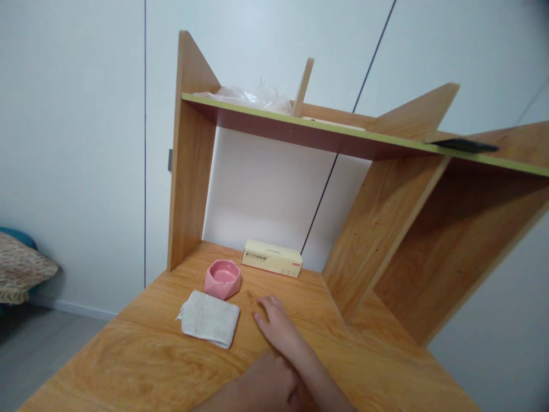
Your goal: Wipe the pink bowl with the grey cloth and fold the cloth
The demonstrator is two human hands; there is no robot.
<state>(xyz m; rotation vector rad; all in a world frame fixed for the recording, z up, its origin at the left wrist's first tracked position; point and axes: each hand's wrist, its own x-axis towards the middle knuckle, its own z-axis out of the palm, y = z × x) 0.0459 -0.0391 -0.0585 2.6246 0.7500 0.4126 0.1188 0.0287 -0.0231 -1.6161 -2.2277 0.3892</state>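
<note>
My right hand (277,323) reaches forward low over the wooden desk, its thumb and fingers apart and nothing visible in them. Crossing beside the right forearm, my left hand (270,380) is bent and slightly blurred at the bottom of the view. Its fingers are mostly hidden, so whether it grips the forearm I cannot tell. Left of the right hand lies a folded greyish-white cloth (209,319), flat on the desk. Just behind the cloth stands a pink faceted ashtray (223,280). Farther back, a cream cardboard box (271,258) with printed lettering rests on the desk.
A wooden shelf unit (295,133) rises at the back and right of the desk (141,366). On its shelf are clear plastic wrap (257,98) and a dark flat object (465,145). Patterned fabric (26,266) shows at far left, beyond the desk's edge.
</note>
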